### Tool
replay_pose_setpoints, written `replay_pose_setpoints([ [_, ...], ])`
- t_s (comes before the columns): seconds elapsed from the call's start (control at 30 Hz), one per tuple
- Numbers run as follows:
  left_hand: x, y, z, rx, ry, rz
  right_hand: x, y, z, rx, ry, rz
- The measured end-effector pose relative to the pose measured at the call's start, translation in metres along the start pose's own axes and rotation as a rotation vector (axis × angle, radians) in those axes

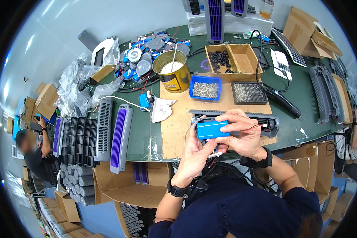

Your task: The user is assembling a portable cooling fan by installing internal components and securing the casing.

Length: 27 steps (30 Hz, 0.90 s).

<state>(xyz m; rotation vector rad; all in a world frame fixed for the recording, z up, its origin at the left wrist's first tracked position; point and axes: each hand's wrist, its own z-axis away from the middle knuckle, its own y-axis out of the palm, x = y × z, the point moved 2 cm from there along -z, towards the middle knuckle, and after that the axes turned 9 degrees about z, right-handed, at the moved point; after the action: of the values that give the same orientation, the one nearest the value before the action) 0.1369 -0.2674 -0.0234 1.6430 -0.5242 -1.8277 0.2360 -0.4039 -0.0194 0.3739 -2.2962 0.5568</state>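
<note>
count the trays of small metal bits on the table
2: a blue tray right of the tin, and a black tray farther right, in front of the box of black parts.

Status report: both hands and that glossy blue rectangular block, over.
Left hand, right hand: both gripping glossy blue rectangular block. Block held up. Hands partly hide long grey plastic housing.

Bright blue block (211, 129), green tabletop (144, 137)

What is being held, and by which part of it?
A blue battery pack: right grip at its right end, left grip at its near-left side.
</note>
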Motion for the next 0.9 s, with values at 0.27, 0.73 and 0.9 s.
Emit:
replay_pose_setpoints([
  [0.27, -0.001, -0.002, 0.002, 0.060, 0.023, 0.011, 0.006, -0.001, -0.004, 0.041, -0.073, 0.129],
  [0.73, 0.006, -0.004, 0.003, 0.041, 0.111, -0.007, 0.014, -0.001, 0.000, 0.108, -0.253, 0.488],
  [0.9, 0.002, -0.005, 0.004, -0.076, 0.159, -0.002, 0.018, 0.002, -0.002, 0.148, -0.258, 0.442],
])
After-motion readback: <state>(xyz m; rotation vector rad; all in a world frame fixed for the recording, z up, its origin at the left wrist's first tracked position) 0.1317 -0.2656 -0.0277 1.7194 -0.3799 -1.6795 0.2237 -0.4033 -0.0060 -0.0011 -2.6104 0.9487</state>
